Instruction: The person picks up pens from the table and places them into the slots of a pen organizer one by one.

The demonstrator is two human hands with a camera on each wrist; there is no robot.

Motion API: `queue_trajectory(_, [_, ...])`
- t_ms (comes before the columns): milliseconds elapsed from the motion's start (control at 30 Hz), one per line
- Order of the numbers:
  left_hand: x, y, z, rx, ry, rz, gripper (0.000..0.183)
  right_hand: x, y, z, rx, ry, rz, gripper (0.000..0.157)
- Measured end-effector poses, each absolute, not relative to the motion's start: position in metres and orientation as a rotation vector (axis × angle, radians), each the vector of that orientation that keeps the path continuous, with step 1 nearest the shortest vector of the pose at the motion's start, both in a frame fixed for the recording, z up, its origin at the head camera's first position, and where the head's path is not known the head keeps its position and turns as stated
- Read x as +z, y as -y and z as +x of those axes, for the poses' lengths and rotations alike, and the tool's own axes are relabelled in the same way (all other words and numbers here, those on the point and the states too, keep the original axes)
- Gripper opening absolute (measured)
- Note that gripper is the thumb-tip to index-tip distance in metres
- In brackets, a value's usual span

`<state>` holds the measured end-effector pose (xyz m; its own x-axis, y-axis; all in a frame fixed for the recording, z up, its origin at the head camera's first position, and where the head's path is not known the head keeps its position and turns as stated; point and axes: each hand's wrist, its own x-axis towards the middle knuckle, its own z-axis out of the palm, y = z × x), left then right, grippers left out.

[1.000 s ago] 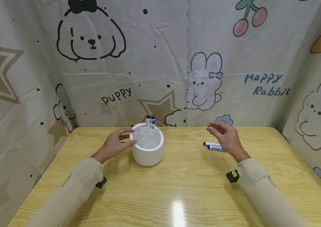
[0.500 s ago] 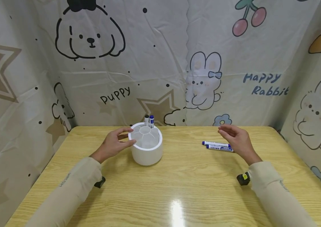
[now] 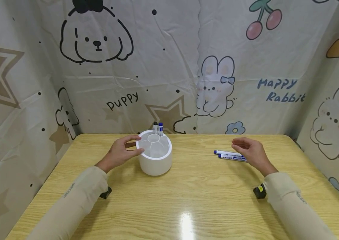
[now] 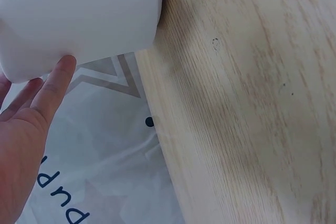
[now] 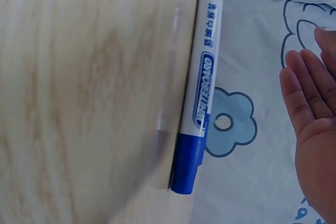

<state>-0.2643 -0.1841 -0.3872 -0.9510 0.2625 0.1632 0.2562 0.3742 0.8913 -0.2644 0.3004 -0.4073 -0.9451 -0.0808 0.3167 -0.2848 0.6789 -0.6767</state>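
A round white pen holder [image 3: 156, 165] with clear divided compartments stands left of centre on the table. In its back compartments are a black-capped marker [image 3: 155, 128] and a blue-capped marker [image 3: 160, 130], both upright. My left hand [image 3: 122, 150] touches its left rim with thumb and fingertips spread; in the left wrist view, extended fingers [image 4: 59, 80] lie against the smooth white wall. Two white markers with blue ends, one farther [image 3: 227, 153] and one nearer [image 3: 232, 157], lie side by side on the right. Over their right ends hovers my right hand [image 3: 251, 154], nothing in its extended fingers.
The wooden table [image 3: 187, 193] reaches back to a patterned cloth wall [image 3: 169, 66]. Cloth also hangs along the left and right sides. Dark wrist cameras sit under both cuffs.
My right hand has moved right and dipped slightly, uncovering more of the two lying markers. The left hand stays at the pen holder's rim, and the holder has not moved.
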Motion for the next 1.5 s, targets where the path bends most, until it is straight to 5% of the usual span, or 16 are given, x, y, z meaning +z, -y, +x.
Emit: queue_trajectory(1500, [-0.383,0.184,-0.263,1.665,-2.614,0.499,0.051,-0.429,-0.297,-0.279,0.912,2.985,0.585,0.015])
